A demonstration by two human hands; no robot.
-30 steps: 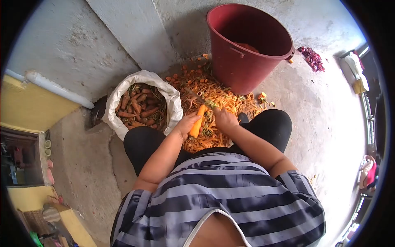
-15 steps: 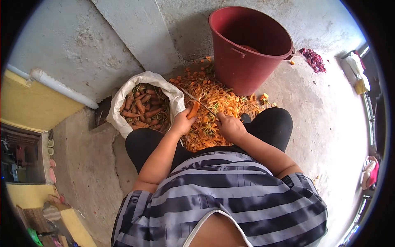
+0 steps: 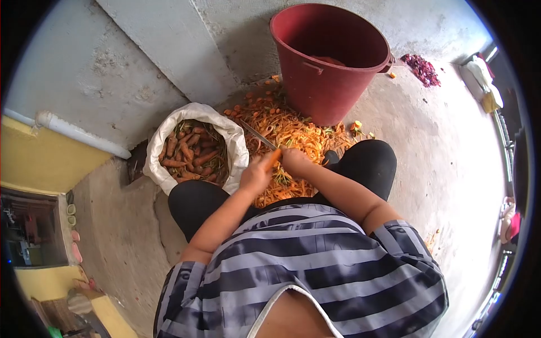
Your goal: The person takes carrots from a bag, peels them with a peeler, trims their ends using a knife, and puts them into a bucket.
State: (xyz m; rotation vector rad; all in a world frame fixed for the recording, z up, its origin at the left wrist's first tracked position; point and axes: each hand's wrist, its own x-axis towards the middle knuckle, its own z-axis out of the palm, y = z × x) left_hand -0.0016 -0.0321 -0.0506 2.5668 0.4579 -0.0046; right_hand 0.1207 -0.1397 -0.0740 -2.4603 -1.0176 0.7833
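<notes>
My left hand (image 3: 256, 176) is closed round an orange carrot (image 3: 273, 158), which is held tilted over the heap of peelings. Close beside it, my right hand (image 3: 295, 162) grips a knife (image 3: 259, 136) whose long blade points up and to the left, with its base against the carrot. The knife's handle is hidden in the fingers. Under and beyond both hands lie orange carrot peelings (image 3: 298, 135) on the floor. At the left stands an open white sack (image 3: 239, 147) holding several unpeeled carrots (image 3: 187, 152).
A large dark red bucket (image 3: 321, 93) stands behind the peelings, with something reddish inside. Dark red scraps (image 3: 421, 70) lie to its right. My knees are on both sides of the peelings. A grey wall (image 3: 141, 50) rises behind the sack.
The carrot has turned in my left hand and moved slightly right and down. My right hand has come nearer to it, with the knife blade now at the carrot. The view has shifted a little.
</notes>
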